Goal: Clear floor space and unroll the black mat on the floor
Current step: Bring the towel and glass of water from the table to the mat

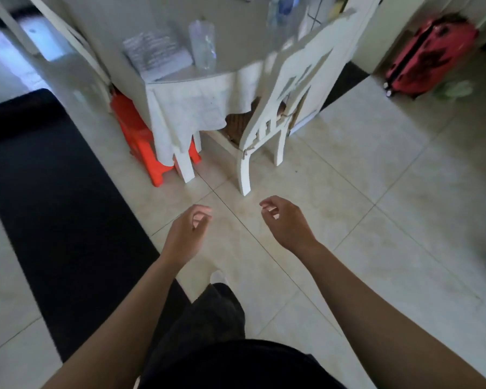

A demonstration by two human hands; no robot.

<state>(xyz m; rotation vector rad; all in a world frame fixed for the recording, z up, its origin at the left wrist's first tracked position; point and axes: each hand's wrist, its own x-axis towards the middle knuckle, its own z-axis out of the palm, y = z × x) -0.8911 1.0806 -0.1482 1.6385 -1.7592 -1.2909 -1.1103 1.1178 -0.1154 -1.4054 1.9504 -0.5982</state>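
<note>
From the head camera, the black mat (54, 192) lies flat on the floor (376, 248) at the left, near an orange stool (135, 136). The left hand (187, 234) and the right hand (285, 220) hang above the tiles, each grip loose and holding nothing.

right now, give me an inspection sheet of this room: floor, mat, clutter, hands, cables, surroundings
surface: pale tiled floor with dark grout lines
job's things: black mat lies flat along the left side; no roll seen
clutter: orange plastic stool under the table; white chair pushed up to it; red suitcase by the far wall
grippers: left hand and right hand held out, fingers loosely curled, holding nothing
cables: nothing seen
surroundings: white table with a cloth, a clear plastic bottle and papers on top
</note>
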